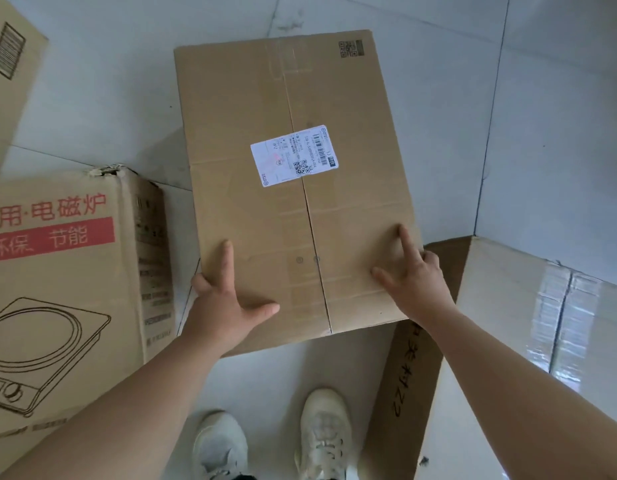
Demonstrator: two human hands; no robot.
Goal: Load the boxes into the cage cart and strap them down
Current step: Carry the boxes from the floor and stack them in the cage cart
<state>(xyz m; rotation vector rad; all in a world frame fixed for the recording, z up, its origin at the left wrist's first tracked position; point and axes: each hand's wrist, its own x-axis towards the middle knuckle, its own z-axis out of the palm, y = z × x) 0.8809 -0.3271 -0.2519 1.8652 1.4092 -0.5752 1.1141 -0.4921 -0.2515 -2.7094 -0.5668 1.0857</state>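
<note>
The plain box [238, 133] lay on the floor [542, 133] directly ahead of us, long axis running away. Our left hand [227, 303] and right hand [416, 282] sat equally close at its near end, thumbs and forefingers spread on top, outer fingers hooked over its side edges.

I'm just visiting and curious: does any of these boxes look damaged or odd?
Yes. The printed cooker box on the left has a torn, crumpled top corner. The labelled box in the middle looks sound, apart from light creases.
</note>
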